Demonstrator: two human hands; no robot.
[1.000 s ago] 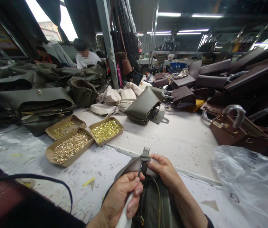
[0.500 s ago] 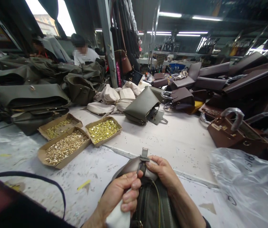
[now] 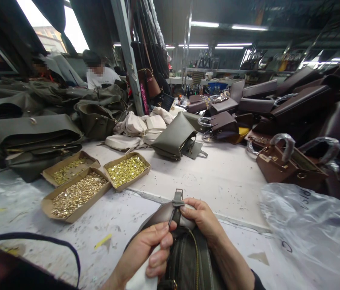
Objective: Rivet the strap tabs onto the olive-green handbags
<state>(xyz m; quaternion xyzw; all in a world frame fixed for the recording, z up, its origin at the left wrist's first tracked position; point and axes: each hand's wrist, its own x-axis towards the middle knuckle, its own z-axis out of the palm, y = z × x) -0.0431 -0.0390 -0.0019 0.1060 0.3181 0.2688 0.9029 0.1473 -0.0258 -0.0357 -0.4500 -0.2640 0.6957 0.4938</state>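
In the head view, our left grip [image 3: 148, 245] is closed around a white-handled tool [image 3: 142, 277], with thumb and forefinger drawn together near its thin dark shaft, which points up toward the folded strap end [image 3: 178, 201]. Our right grip [image 3: 204, 219], just beyond and to the right of the left one, is clamped on that strap end between thumb and fingers; a rectangular metal buckle [image 3: 179, 191] stands up just past the fingertips. The dark green zippered bag [image 3: 184, 257] lies below and between both grips, its brass-coloured zipper curving down just below the right grip. Beyond the left grip and off to its left, three cardboard trays of small metal pieces sit close together on the surface [image 3: 215, 177]: one of rose-gold pieces [image 3: 77, 193], one of yellow-gold pieces [image 3: 127, 169] and a sparser one [image 3: 70, 169] behind. Straight ahead of the grips, well apart from them, a green flap bag [image 3: 174, 137] lies tilted beside pale cream bags [image 3: 132, 125]. To the right of the right grip spreads a clear plastic bag [image 3: 311, 221] with handwriting, and behind it stands a brown handbag [image 3: 284, 163] with wrapped handles.
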